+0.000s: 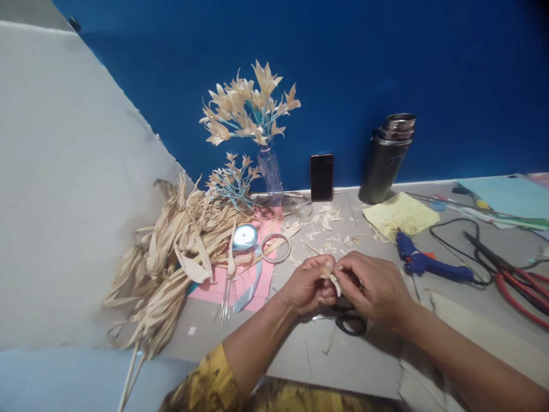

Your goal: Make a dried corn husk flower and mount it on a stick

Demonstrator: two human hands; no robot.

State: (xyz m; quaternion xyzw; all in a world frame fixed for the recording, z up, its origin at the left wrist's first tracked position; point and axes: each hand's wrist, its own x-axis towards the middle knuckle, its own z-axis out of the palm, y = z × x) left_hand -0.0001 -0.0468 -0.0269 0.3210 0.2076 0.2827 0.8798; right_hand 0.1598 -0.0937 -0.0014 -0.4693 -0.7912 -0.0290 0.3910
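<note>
A small corn husk flower, pale and cream, sits between my two hands above the table. My left hand pinches it from the left with curled fingers. From the right, the fingertips of my right hand press on the same piece. Part of the flower is covered by my fingers. Black-handled scissors lie just under my hands, their blades partly hidden. Husk scraps are scattered beyond them. A blue glue gun rests to the right of my right hand.
Dried husks are heaped at left beside a ribbon spool, a tape ring and pink paper. Finished husk flowers stand in a plastic bottle. Behind are a phone and flask; red-handled shears lie right.
</note>
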